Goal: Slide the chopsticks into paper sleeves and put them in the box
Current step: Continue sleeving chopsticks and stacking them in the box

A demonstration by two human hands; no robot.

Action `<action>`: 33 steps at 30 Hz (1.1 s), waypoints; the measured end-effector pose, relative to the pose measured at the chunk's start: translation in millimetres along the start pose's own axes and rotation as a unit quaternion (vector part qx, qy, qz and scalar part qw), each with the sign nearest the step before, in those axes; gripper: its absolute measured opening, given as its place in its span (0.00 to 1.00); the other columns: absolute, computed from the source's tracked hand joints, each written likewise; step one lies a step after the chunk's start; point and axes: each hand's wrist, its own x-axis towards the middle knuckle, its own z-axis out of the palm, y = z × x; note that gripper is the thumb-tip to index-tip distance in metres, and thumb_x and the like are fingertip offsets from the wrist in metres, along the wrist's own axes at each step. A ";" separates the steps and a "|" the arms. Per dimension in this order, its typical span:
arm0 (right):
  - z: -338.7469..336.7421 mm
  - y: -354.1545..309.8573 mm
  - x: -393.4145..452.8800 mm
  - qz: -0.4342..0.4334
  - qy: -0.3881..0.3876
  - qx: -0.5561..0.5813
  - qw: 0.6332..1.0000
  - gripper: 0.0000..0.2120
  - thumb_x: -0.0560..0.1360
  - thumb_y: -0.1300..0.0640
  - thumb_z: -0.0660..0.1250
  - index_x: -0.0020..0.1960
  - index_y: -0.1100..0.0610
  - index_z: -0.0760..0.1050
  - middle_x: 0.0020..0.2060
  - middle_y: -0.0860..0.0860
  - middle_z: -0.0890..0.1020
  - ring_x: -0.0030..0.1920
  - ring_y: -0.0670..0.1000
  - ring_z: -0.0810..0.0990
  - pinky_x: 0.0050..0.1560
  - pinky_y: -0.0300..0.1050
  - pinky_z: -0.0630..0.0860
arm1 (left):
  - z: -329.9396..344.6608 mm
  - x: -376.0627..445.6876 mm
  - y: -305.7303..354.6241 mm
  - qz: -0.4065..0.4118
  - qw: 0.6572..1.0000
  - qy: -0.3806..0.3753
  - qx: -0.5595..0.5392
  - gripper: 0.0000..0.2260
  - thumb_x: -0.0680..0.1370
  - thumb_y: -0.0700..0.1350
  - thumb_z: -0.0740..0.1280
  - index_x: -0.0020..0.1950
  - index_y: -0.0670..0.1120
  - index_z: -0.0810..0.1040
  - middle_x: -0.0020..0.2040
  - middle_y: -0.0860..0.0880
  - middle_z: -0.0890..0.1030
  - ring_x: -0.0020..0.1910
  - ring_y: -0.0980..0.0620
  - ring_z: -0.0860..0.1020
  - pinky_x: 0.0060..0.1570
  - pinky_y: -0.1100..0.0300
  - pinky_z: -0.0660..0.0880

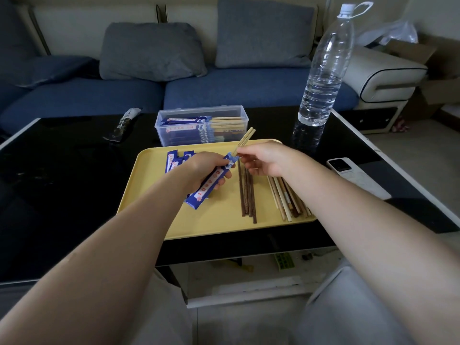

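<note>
Your left hand (206,168) grips a blue paper sleeve (211,185) over the yellow tray (149,195), its open end facing the right hand (263,159), which pinches a pale pair of chopsticks (245,138) just where they enter that mouth. You look to be in mid-insertion: most of the pair seems to be inside already, with only the thick ends sticking out up and away. Next, push the pair home along the sleeve's line, then carry it to the box (201,125) behind the tray, where sleeved pairs already lie. Dark sticks (246,195) and light sticks (286,197) wait loose on the tray, and spare sleeves (174,161) lie by your left hand.
</note>
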 end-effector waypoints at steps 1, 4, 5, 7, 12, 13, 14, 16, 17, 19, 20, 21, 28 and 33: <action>-1.0 -0.9 0.0 -0.002 0.008 0.010 1.000 0.10 0.79 0.53 0.70 0.54 0.59 0.82 0.39 0.51 0.80 0.38 0.47 0.79 0.38 0.40 0.78 | 0.1 0.6 0.0 0.002 1.000 0.001 -0.004 0.13 0.83 0.46 0.62 0.62 0.38 0.76 0.40 0.45 0.81 0.30 0.52 0.76 0.31 0.59 0.73; -3.5 -3.1 2.1 -0.006 0.051 0.070 0.996 0.11 0.78 0.51 0.71 0.53 0.59 0.80 0.42 0.52 0.82 0.40 0.49 0.81 0.39 0.41 0.80 | 1.9 0.4 0.4 -0.005 1.000 -0.007 0.004 0.13 0.82 0.46 0.63 0.61 0.38 0.76 0.39 0.46 0.81 0.29 0.52 0.76 0.30 0.60 0.73; -4.5 -3.5 3.5 -0.003 0.065 0.092 0.994 0.11 0.78 0.51 0.71 0.52 0.59 0.80 0.41 0.52 0.82 0.40 0.49 0.82 0.40 0.42 0.81 | 3.4 0.2 0.7 -0.008 1.000 -0.011 0.008 0.13 0.82 0.46 0.63 0.60 0.38 0.76 0.39 0.46 0.81 0.29 0.52 0.76 0.30 0.60 0.73; -6.1 -3.7 5.8 0.006 0.089 0.123 0.988 0.10 0.78 0.51 0.71 0.51 0.59 0.80 0.39 0.52 0.81 0.38 0.48 0.82 0.40 0.42 0.82 | 5.6 -1.0 1.8 -0.016 1.000 -0.012 0.011 0.12 0.82 0.46 0.64 0.58 0.38 0.77 0.39 0.46 0.81 0.28 0.52 0.76 0.30 0.60 0.73; -14.2 -2.6 7.8 0.012 0.117 0.159 0.980 0.12 0.78 0.49 0.70 0.52 0.59 0.81 0.31 0.49 0.78 0.31 0.45 0.75 0.34 0.38 0.77 | 4.5 -3.2 4.3 -0.020 0.999 -0.038 0.013 0.12 0.82 0.47 0.63 0.58 0.38 0.76 0.38 0.46 0.82 0.29 0.52 0.76 0.30 0.60 0.74; -14.9 -2.3 8.8 0.012 0.121 0.162 0.979 0.12 0.79 0.49 0.69 0.52 0.59 0.81 0.30 0.49 0.77 0.30 0.45 0.74 0.32 0.37 0.74 | 3.3 -4.1 4.2 -0.021 0.999 -0.047 0.013 0.13 0.82 0.48 0.63 0.58 0.39 0.76 0.38 0.45 0.82 0.29 0.52 0.76 0.31 0.60 0.74; -16.3 -1.4 9.7 0.010 0.126 0.163 0.979 0.12 0.79 0.50 0.69 0.52 0.59 0.81 0.30 0.49 0.76 0.29 0.45 0.73 0.31 0.37 0.72 | 3.3 -4.7 4.3 -0.023 0.998 -0.052 0.015 0.13 0.83 0.48 0.62 0.59 0.39 0.76 0.38 0.45 0.82 0.29 0.52 0.76 0.31 0.60 0.74; -18.4 -0.3 12.2 0.003 0.133 0.162 0.978 0.10 0.80 0.52 0.69 0.52 0.60 0.81 0.31 0.49 0.75 0.29 0.45 0.72 0.30 0.37 0.71 | 3.3 -4.4 5.1 -0.026 0.998 -0.043 0.026 0.14 0.83 0.48 0.62 0.60 0.39 0.76 0.38 0.46 0.82 0.28 0.53 0.76 0.30 0.61 0.74; -19.4 0.0 12.8 -0.001 0.133 0.161 0.978 0.09 0.80 0.53 0.68 0.52 0.60 0.80 0.31 0.49 0.75 0.29 0.45 0.72 0.30 0.37 0.71 | 3.7 -3.8 5.5 -0.028 0.999 -0.031 0.032 0.14 0.83 0.48 0.62 0.60 0.39 0.77 0.37 0.47 0.82 0.27 0.53 0.76 0.29 0.61 0.74; -21.2 0.4 13.7 -0.010 0.128 0.158 0.979 0.08 0.80 0.56 0.69 0.53 0.61 0.80 0.32 0.50 0.76 0.29 0.46 0.73 0.31 0.38 0.72 | 4.0 -3.2 6.9 -0.031 0.998 -0.005 0.045 0.13 0.82 0.48 0.62 0.59 0.39 0.78 0.36 0.47 0.82 0.26 0.53 0.76 0.29 0.61 0.74; -22.6 0.7 13.9 -0.014 0.123 0.158 0.980 0.08 0.79 0.57 0.69 0.54 0.61 0.80 0.32 0.51 0.76 0.30 0.46 0.74 0.31 0.38 0.72 | 4.8 -3.5 7.8 -0.026 0.998 0.007 0.058 0.13 0.82 0.48 0.62 0.58 0.39 0.78 0.36 0.47 0.83 0.26 0.53 0.77 0.30 0.61 0.75; -23.7 0.4 14.5 -0.017 0.120 0.162 0.979 0.08 0.79 0.57 0.69 0.54 0.61 0.80 0.33 0.51 0.76 0.30 0.46 0.74 0.31 0.38 0.73 | 5.5 -3.7 8.7 -0.011 0.996 0.023 0.081 0.12 0.82 0.48 0.62 0.57 0.40 0.78 0.37 0.47 0.83 0.28 0.53 0.78 0.32 0.60 0.76; -32.0 -10.5 15.7 -0.037 0.142 0.314 0.938 0.04 0.80 0.59 0.67 0.49 0.60 0.76 0.37 0.54 0.81 0.37 0.50 0.82 0.34 0.41 0.78 | -12.9 -10.5 15.6 0.267 0.793 0.442 0.323 0.19 0.78 0.46 0.63 0.69 0.46 0.72 0.68 0.46 0.71 0.68 0.46 0.68 0.69 0.50 0.58; -28.4 -17.6 20.2 -0.056 0.144 0.371 0.916 0.05 0.81 0.60 0.66 0.53 0.62 0.76 0.43 0.57 0.84 0.40 0.52 0.86 0.34 0.41 0.80 | -21.6 -3.0 2.2 0.205 0.814 0.419 0.346 0.18 0.78 0.44 0.62 0.69 0.45 0.70 0.68 0.45 0.69 0.68 0.44 0.66 0.68 0.49 0.59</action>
